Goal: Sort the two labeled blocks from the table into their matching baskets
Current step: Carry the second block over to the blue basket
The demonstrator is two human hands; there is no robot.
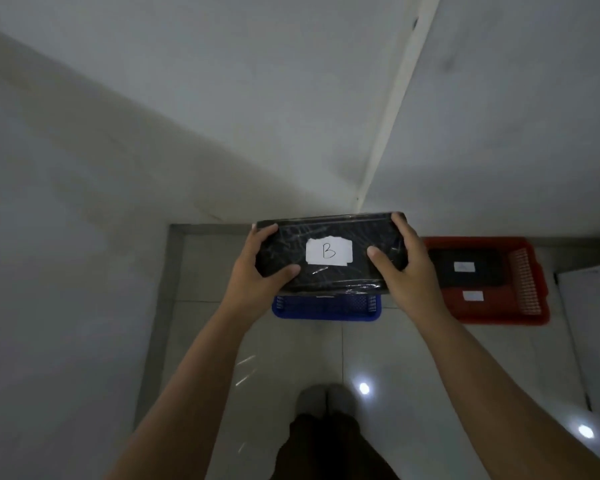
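Observation:
I hold a black plastic-wrapped block with a white label marked "B" level in front of me. My left hand grips its left end and my right hand grips its right end. The block hangs directly over a blue basket on the floor, hiding most of it. To the right stands a red basket with a white label on its front wall. Inside the red basket lies another black block with a white label that is too blurred to read.
Both baskets stand on a glossy tiled floor against a corner of pale walls. A wall runs along the left. A white panel or door edge stands at the far right. My legs and feet show at the bottom centre.

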